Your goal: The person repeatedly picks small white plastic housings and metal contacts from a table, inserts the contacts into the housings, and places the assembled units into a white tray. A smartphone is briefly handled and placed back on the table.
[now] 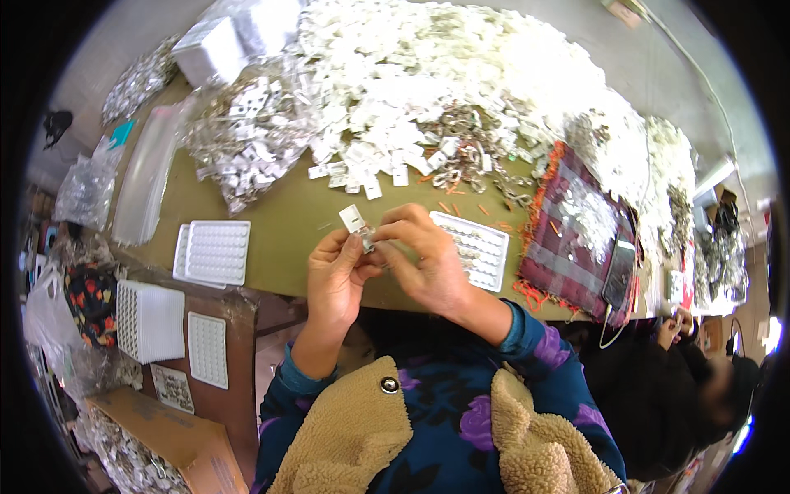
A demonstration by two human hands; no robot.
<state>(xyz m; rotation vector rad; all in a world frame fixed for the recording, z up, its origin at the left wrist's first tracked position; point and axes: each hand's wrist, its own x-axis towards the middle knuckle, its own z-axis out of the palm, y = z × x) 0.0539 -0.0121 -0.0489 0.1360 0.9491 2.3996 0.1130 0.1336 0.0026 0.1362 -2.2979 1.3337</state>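
Note:
Over the near edge of the green tabletop, my left hand pinches a small white card with a dark slot, between thumb and fingers. My right hand is closed against it from the right, its fingertips at a small shiny piece just below the card; the fingers partly hide this piece. A white compartment tray with small metallic pieces in its pockets lies just beyond my right wrist. Farther back, a large heap of white cards spreads over the table.
Stacked trays lie at left, beside long clear plastic sleeves. A plastic bag holds more cards. Metallic chains lie among orange bits. On a plaid cloth rests a phone with a cable. Another person sits at right.

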